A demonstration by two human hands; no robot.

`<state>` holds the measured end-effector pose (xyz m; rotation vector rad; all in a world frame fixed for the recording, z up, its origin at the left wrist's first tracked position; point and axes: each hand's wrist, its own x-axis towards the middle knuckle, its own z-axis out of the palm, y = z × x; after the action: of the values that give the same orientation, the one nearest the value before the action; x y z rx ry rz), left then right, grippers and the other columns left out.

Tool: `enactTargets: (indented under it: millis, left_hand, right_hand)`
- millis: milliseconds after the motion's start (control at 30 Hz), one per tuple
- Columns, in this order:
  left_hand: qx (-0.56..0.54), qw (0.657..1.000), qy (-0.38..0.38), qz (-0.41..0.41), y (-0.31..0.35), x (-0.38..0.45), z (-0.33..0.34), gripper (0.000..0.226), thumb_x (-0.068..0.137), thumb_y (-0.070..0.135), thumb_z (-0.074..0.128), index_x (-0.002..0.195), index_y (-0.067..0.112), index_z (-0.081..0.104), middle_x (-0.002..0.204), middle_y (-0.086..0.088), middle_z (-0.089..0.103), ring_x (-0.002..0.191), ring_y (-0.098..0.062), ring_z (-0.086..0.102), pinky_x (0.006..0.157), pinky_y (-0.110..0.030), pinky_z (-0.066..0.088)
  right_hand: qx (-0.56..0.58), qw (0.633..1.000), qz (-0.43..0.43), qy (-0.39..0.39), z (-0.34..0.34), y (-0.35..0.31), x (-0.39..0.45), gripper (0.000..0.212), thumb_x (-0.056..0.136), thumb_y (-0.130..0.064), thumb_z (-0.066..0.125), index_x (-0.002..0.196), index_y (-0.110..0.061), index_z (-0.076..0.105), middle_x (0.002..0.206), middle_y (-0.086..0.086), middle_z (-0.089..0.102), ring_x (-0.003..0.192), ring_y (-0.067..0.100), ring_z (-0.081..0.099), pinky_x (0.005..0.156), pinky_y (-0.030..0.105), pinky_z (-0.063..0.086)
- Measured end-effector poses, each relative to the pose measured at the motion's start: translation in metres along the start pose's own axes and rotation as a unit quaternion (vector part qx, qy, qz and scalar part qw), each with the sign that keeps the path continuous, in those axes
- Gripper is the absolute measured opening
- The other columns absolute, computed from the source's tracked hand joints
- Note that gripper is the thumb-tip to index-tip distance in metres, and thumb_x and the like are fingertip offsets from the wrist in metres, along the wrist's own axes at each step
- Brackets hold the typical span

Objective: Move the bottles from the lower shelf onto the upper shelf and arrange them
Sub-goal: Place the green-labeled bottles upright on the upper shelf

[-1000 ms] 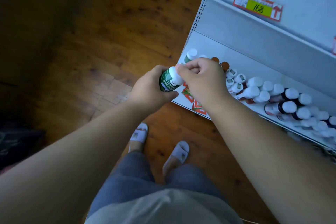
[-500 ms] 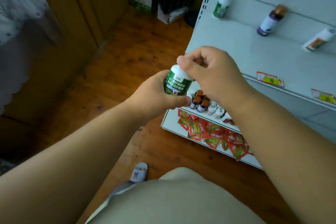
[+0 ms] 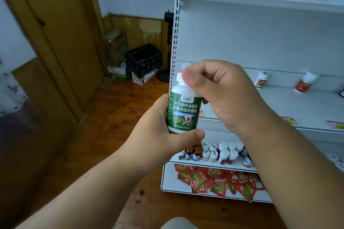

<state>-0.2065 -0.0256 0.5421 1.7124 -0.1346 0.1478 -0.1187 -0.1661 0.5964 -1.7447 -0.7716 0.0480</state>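
The left hand [image 3: 160, 132] is wrapped round the bottom of the green bottle [image 3: 183, 110], with its thumb under the label, and the right hand [image 3: 221, 91] is curled over the white cap, so both hands are closed on the same bottle. It is up in the air, standing straight, in front of the left post of the rack, not on any shelf yet. If the right hand twists, the cap could come loose and what is inside might spill. If one hand lets go too soon, the bottle could drop on the small bottles [image 3: 214, 151] packed tight on the lower shelf [image 3: 208, 164] and knock them down like pins. Farther back, the upper shelf [image 3: 279, 109] has two bottles [image 3: 305, 82] near its back wall, so a fast push in could tip them
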Motion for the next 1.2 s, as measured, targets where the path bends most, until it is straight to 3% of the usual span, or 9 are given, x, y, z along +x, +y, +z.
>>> enactTargets:
  millis: [100,167,367,467,567,667,767,1067,1200]
  left_hand:
    - [0.005,1.0,-0.001,0.008,-0.001,0.003,0.003,0.06,0.07,0.045,0.084,0.12,0.029,0.054,0.107,-0.006,0.07,0.099,-0.031,0.067,0.082,-0.059,0.055]
    - [0.006,1.0,-0.005,0.002,-0.003,0.006,0.006,0.061,0.068,0.049,0.083,0.118,0.031,0.055,0.105,-0.003,0.071,0.097,-0.027,0.068,0.082,-0.055,0.056]
    - [0.041,0.998,-0.01,-0.05,-0.026,0.018,0.017,0.045,0.077,0.03,0.083,0.112,0.028,0.056,0.099,-0.001,0.071,0.09,-0.02,0.07,0.076,-0.045,0.058]
    - [0.023,0.997,-0.025,-0.075,-0.041,0.026,0.023,0.041,0.078,0.026,0.084,0.111,0.025,0.058,0.095,-0.002,0.071,0.087,-0.02,0.07,0.078,-0.044,0.059]
    - [0.019,0.994,-0.033,-0.1,-0.053,0.041,0.031,0.037,0.079,0.021,0.081,0.109,0.024,0.059,0.091,0.0,0.07,0.081,-0.014,0.068,0.075,-0.033,0.06]
    - [-0.018,0.99,-0.039,-0.135,-0.064,0.065,0.04,0.036,0.078,0.018,0.08,0.108,0.018,0.06,0.087,-0.003,0.069,0.074,-0.015,0.066,0.072,-0.029,0.057]
    - [-0.025,0.989,-0.024,-0.145,-0.078,0.101,0.054,0.042,0.075,0.019,0.079,0.113,0.021,0.061,0.089,-0.002,0.069,0.075,-0.015,0.065,0.073,-0.032,0.056]
    - [0.119,0.976,0.089,-0.16,-0.108,0.222,0.093,0.048,0.076,0.028,0.083,0.116,0.032,0.057,0.097,0.01,0.069,0.083,-0.007,0.067,0.067,-0.02,0.053]
    - [0.221,0.951,0.104,-0.188,-0.124,0.257,0.086,0.068,0.082,0.039,0.076,0.139,0.031,0.039,0.125,0.009,0.056,0.093,-0.009,0.063,0.07,-0.024,0.055]
  right_hand:
    - [0.004,1.0,0.017,0.022,-0.001,0.004,-0.004,0.034,0.08,-0.056,0.067,0.091,-0.025,0.074,0.087,-0.007,0.074,0.084,0.014,0.07,0.077,0.041,0.059]
    - [-0.002,0.999,0.034,0.034,-0.003,0.008,-0.006,0.038,0.078,-0.06,0.067,0.094,-0.026,0.074,0.09,-0.006,0.075,0.088,0.016,0.071,0.082,0.046,0.059]
    - [-0.02,0.992,0.09,0.081,-0.002,0.037,-0.019,0.044,0.078,-0.062,0.062,0.104,-0.028,0.072,0.094,-0.012,0.073,0.088,0.004,0.067,0.078,0.027,0.056]
    - [-0.033,0.988,0.117,0.094,-0.002,0.059,-0.023,0.035,0.084,-0.055,0.065,0.104,-0.028,0.07,0.092,-0.013,0.07,0.086,0.003,0.065,0.075,0.025,0.055]
    - [-0.036,0.987,0.127,0.095,-0.009,0.08,-0.018,0.026,0.086,-0.051,0.068,0.099,-0.029,0.068,0.087,-0.014,0.068,0.08,0.004,0.063,0.071,0.025,0.052]
    - [-0.062,0.986,0.143,0.052,-0.027,0.099,-0.006,0.027,0.085,-0.048,0.069,0.107,-0.033,0.065,0.089,-0.017,0.066,0.075,-0.001,0.06,0.068,0.02,0.049]
    - [-0.11,0.98,0.164,-0.011,-0.053,0.115,0.012,0.043,0.08,-0.044,0.075,0.118,-0.042,0.055,0.1,-0.017,0.064,0.079,-0.001,0.062,0.072,0.02,0.052]
    - [-0.202,0.971,0.11,-0.063,-0.12,0.185,0.098,0.057,0.079,-0.036,0.08,0.125,-0.042,0.047,0.108,-0.016,0.06,0.082,0.0,0.057,0.067,0.015,0.039]
    - [-0.22,0.972,0.081,-0.018,-0.122,0.224,0.131,0.056,0.08,-0.03,0.079,0.124,-0.036,0.045,0.112,-0.013,0.059,0.086,0.008,0.055,0.063,0.01,0.035]
